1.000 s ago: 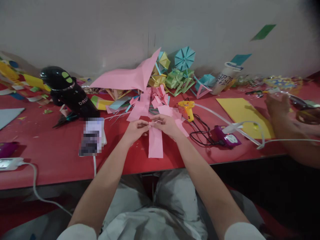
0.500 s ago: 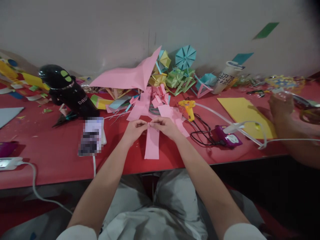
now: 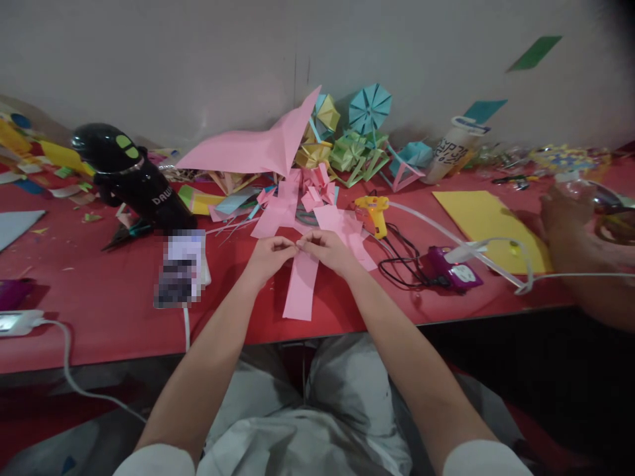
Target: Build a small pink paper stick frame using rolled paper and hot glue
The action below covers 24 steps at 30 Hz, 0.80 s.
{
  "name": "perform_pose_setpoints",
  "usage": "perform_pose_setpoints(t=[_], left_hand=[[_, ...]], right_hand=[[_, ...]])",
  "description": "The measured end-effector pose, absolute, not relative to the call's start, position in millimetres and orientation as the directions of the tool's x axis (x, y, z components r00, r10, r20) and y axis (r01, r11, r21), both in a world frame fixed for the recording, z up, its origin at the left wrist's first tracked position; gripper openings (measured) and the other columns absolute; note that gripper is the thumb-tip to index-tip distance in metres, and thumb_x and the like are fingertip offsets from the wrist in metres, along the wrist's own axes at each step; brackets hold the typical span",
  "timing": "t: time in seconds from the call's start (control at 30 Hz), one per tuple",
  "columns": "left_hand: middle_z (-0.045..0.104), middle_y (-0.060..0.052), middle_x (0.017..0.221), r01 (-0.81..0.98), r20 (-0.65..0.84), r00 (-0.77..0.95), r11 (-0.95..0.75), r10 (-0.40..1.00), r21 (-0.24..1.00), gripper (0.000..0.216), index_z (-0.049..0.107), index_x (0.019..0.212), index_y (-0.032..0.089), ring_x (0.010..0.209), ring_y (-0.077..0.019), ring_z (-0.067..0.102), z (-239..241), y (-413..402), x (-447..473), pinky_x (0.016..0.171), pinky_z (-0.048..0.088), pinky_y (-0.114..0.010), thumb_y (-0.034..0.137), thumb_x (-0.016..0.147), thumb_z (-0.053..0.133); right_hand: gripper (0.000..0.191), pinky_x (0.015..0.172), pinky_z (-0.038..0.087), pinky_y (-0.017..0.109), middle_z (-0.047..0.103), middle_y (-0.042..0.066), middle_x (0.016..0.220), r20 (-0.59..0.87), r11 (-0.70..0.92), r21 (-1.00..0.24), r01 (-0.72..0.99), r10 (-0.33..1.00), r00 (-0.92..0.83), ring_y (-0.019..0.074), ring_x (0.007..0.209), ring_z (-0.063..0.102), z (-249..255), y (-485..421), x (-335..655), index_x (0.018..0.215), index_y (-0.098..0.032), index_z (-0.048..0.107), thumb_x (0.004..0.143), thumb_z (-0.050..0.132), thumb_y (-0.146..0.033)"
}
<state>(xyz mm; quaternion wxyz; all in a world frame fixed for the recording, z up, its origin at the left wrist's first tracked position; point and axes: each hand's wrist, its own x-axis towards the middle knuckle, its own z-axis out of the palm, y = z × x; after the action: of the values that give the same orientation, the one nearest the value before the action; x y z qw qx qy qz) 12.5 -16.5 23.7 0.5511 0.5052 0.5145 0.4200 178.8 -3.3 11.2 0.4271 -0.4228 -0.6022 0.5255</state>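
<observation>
Between my two hands is a strip of pink paper (image 3: 300,291), its long end hanging down toward the table's front edge. My left hand (image 3: 271,256) pinches its upper end from the left. From the right, my right hand (image 3: 326,250) pinches the same end, fingertips almost meeting the left ones. The fingers cover the pinched edge, so any fold there is hidden. Just beyond lie cut pink paper pieces (image 3: 342,225) and small folded pink pieces (image 3: 317,188). A yellow hot glue gun (image 3: 375,213) rests to the right of them.
A phone (image 3: 181,268) and black bottle (image 3: 143,178) are on the left. Rightward sit a purple power socket (image 3: 454,270), cables and yellow paper (image 3: 491,228). Behind are a large pink sheet (image 3: 243,151) and folded paper shapes (image 3: 370,109). Another person's hand (image 3: 565,211) is far right.
The lower end of the pink strip has swung slightly left, so it now hangs at a slant. Both hands keep their pinch in nearly the same place.
</observation>
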Motion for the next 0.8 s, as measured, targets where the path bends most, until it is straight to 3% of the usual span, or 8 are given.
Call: perform_pose_setpoints(t=[0.37,0.8], left_hand=[[0.068,-0.001,0.063,0.036,-0.229,0.151,0.226,0.962,0.973,0.011,0.073,0.073,0.014,0.058,-0.0124,0.063,24.5,-16.7,12.1,0.062,0.055,-0.027,0.022,0.066,0.074],[0.068,-0.001,0.066,0.096,-0.143,0.188,0.127,0.972,0.987,0.024,0.073,0.072,0.015,0.061,-0.0128,0.061,20.5,-17.1,10.8,0.064,0.052,-0.027,0.035,0.063,0.080]], right_hand=[[0.030,0.066,0.046,0.028,0.066,0.001,0.071,0.132,0.144,-0.989,0.028,0.957,-0.258,0.0123,0.067,0.056,7.7,-2.3,177.7,0.073,-0.018,0.064,0.075,0.070,-0.047],[0.031,0.064,0.043,0.028,0.064,0.001,0.069,0.139,0.148,-0.989,0.024,0.964,-0.226,0.0123,0.065,0.053,14.1,-4.4,179.0,0.070,-0.018,0.065,0.074,0.071,-0.048]])
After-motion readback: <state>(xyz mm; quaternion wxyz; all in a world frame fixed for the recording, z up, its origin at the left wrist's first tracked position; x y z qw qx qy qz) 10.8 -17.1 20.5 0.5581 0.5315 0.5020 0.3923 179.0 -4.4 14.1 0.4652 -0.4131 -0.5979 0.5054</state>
